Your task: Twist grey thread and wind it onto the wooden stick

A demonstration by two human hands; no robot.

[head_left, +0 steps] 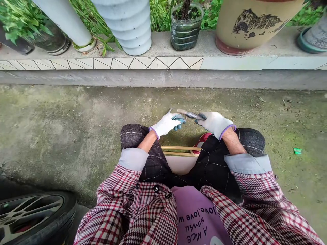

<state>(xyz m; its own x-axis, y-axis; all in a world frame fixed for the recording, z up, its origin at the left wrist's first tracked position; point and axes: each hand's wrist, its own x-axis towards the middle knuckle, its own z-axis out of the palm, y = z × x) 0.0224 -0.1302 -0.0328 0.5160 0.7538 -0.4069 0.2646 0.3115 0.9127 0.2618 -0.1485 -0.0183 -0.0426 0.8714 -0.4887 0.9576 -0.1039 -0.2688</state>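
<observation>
Both of my hands wear white gloves with grey-blue palms and purple cuffs, held close together above my knees. My right hand (pixel 213 123) is closed around a short stick (pixel 190 114), whose pale tip points left and whose middle is wound with silvery wire or thread. My left hand (pixel 170 124) has its fingers curled just left of the stick, apparently pinching a fine strand that leads from the winding. A thin grey end (pixel 170 110) sticks out behind the left glove; the rest of it is hidden. Two pale wooden strips (pixel 176 148) lie between my legs.
Potted plants, including a ribbed white pot (pixel 130 30) and a beige pot (pixel 255 27), stand on a tiled ledge (pixel 163 63) ahead. A car wheel (pixel 30 217) is at lower left. A green wrapper (pixel 297 151) lies on the concrete floor (pixel 76 136). Something red (pixel 204 137) shows beside my leg.
</observation>
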